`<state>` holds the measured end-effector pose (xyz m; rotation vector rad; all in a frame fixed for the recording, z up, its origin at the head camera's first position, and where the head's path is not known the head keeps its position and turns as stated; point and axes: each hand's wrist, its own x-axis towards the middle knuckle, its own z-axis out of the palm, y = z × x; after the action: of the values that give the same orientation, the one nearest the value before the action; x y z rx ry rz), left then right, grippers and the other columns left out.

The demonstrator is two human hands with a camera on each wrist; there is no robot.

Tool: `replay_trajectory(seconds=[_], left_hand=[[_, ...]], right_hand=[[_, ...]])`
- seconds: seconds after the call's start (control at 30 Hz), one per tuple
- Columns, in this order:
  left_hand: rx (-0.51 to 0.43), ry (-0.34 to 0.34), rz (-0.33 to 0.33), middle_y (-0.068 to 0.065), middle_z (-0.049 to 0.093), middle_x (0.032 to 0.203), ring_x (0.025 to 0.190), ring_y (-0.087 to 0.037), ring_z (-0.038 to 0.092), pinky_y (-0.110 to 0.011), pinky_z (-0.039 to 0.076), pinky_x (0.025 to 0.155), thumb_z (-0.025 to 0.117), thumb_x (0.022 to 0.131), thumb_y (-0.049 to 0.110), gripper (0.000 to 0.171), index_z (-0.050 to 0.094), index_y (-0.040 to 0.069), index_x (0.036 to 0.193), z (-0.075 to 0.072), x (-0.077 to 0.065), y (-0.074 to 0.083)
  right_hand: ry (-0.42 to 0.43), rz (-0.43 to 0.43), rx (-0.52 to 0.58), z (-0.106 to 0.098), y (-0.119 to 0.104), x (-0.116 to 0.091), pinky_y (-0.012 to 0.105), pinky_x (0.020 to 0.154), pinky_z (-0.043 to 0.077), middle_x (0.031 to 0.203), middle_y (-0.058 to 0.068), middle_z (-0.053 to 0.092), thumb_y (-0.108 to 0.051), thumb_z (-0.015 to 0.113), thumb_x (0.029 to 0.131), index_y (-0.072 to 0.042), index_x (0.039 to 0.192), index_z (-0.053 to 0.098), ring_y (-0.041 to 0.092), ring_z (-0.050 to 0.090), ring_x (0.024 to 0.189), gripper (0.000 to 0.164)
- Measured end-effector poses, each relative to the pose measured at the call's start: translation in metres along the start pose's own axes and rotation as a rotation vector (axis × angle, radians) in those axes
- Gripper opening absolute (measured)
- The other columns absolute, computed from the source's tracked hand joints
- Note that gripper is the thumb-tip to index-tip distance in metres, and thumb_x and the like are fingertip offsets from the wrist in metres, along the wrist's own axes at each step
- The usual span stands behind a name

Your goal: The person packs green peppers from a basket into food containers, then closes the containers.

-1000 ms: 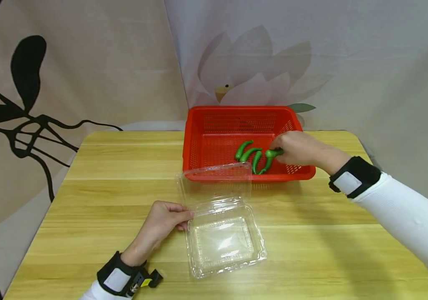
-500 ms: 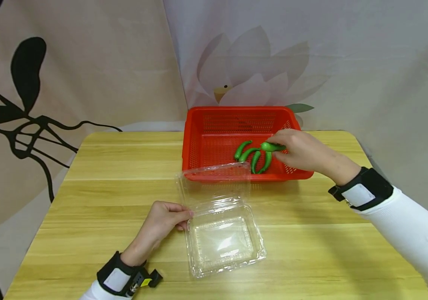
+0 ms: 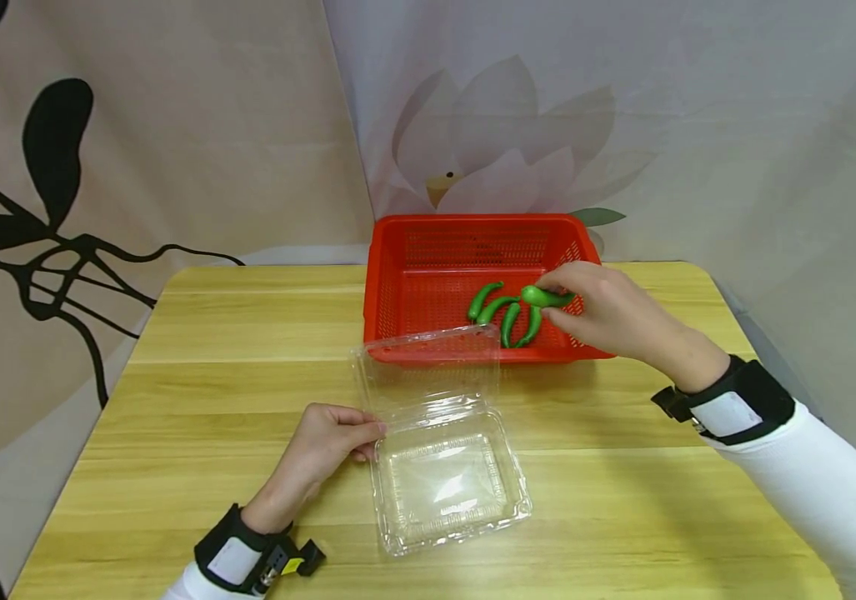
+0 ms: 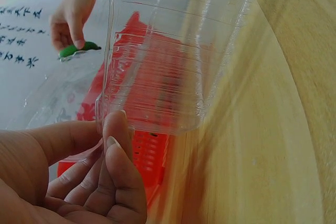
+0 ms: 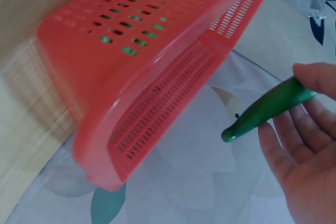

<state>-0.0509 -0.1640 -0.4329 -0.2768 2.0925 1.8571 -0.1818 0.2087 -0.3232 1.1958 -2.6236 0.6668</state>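
A clear plastic clamshell box (image 3: 446, 475) lies on the table with its lid raised and tilted back. My left hand (image 3: 333, 437) pinches the box's left edge near the hinge between thumb and fingers, as the left wrist view shows close up. Over the right side of the red basket (image 3: 428, 292), my right hand (image 3: 608, 308) holds a green chili pepper (image 5: 270, 108) between thumb and fingertips. Several more green peppers (image 3: 510, 325) lie on the basket's floor, toward its front right. The lid's top edge (image 3: 428, 335) overlaps the basket's front rim in the head view.
The wooden table (image 3: 232, 358) carries the basket at its back edge and the box in the middle. Behind it hangs a printed cloth (image 3: 247, 125) with plant and flower shapes. Both wrists wear black straps (image 3: 746, 400) with cameras.
My right hand has lifted the pepper from the others in the basket, turning it sideways, then drawn slightly back to the right. My left hand and the box stay in place.
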Motion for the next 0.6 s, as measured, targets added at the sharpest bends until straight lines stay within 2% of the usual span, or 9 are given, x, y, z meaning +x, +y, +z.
replay_trajectory(seconds=[0.2, 0.33, 0.5, 0.6], left_hand=[[-0.013, -0.004, 0.003, -0.021, 0.074, 0.082, 0.063, -0.016, 0.067, -0.027, 0.06, 0.06, 0.08, 0.09, 0.001, 0.015, 0.078, -0.011, 0.099, 0.0, 0.0, -0.001], [-0.017, -0.006, 0.005, -0.021, 0.074, 0.082, 0.063, -0.016, 0.067, -0.027, 0.06, 0.06, 0.08, 0.09, 0.001, 0.015, 0.077, -0.011, 0.098, 0.0, 0.0, 0.0], [-0.017, -0.005, 0.0, -0.021, 0.074, 0.081, 0.063, -0.016, 0.067, -0.027, 0.06, 0.06, 0.08, 0.09, 0.002, 0.015, 0.078, -0.01, 0.099, 0.001, 0.0, 0.0], [-0.018, -0.006, -0.001, -0.021, 0.074, 0.082, 0.063, -0.016, 0.067, -0.027, 0.06, 0.06, 0.08, 0.09, 0.001, 0.015, 0.077, -0.011, 0.099, 0.001, 0.0, 0.0]], right_hand=[[0.104, -0.095, 0.015, 0.002, -0.009, -0.002, 0.041, 0.073, 0.058, 0.097, 0.005, 0.071, 0.006, 0.087, 0.079, -0.001, 0.109, 0.073, 0.017, 0.064, 0.087, 0.033], [0.165, -0.156, 0.034, 0.002, -0.017, -0.004, 0.035, 0.074, 0.056, 0.098, 0.004, 0.072, 0.006, 0.087, 0.077, -0.001, 0.109, 0.074, 0.016, 0.063, 0.088, 0.035], [0.202, -0.214, 0.102, 0.002, -0.029, -0.007, 0.027, 0.078, 0.052, 0.097, 0.003, 0.072, 0.007, 0.086, 0.076, -0.002, 0.107, 0.074, 0.017, 0.063, 0.088, 0.035], [0.196, -0.246, 0.131, 0.003, -0.036, -0.009, 0.021, 0.083, 0.05, 0.099, 0.003, 0.073, -0.009, 0.081, 0.091, -0.002, 0.108, 0.073, 0.018, 0.064, 0.089, 0.02]])
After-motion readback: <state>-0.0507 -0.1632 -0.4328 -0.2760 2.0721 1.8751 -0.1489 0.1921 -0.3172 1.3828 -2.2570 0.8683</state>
